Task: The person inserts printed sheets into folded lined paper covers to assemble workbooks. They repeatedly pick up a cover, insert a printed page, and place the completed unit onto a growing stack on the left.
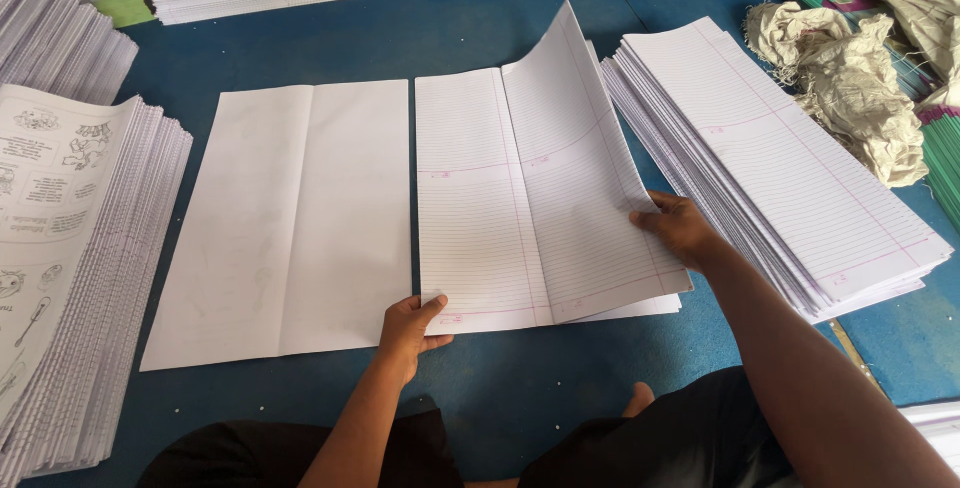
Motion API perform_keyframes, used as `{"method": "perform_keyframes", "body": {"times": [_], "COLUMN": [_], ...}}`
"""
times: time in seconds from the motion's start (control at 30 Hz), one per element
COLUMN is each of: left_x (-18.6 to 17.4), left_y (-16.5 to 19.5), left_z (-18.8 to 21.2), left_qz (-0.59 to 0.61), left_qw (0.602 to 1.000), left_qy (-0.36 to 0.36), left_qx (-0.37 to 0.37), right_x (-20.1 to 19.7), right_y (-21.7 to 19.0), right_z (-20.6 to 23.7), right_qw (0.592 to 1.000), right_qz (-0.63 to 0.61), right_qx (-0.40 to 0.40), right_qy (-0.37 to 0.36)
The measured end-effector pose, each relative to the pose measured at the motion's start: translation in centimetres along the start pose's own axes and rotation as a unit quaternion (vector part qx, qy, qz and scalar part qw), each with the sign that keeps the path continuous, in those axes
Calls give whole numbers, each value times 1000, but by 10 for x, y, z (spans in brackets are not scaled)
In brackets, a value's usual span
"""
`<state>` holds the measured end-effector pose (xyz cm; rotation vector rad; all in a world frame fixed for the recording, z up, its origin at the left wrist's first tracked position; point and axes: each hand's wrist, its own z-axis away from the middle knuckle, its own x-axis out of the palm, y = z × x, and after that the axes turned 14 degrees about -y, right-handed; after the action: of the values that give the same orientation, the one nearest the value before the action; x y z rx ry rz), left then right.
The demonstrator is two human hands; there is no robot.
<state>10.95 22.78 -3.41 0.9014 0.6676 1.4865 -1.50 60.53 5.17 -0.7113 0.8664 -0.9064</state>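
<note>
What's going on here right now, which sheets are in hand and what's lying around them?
A person sits at a blue surface with a set of ruled sheets in front. The left hand pins their bottom left corner; the right hand grips the right edge, the right half lifted and curving. A blank creased sheet lies flat to the left. A tall stack of ruled sheets sits to the right, a stack topped by a printed sheet far left, and crumpled cloth upper right.
</note>
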Motion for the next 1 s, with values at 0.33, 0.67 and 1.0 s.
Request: {"method": "perform_keyframes", "body": {"times": [0.33,0.67,1.0], "left_x": [1,2,0], "left_y": [1,1,-3], "left_z": [2,2,0], "left_qz": [0,3,-2], "left_qw": [1000,1000,1000], "left_qy": [0,-1,0], "left_qx": [0,5,11], "right_x": [3,1,2], "right_y": [9,10,9], "right_z": [-5,-7,-9], "right_qw": [998,999,999], "right_qz": [32,14,6], "right_qx": [43,41,38], "right_qy": [11,25,23]}}
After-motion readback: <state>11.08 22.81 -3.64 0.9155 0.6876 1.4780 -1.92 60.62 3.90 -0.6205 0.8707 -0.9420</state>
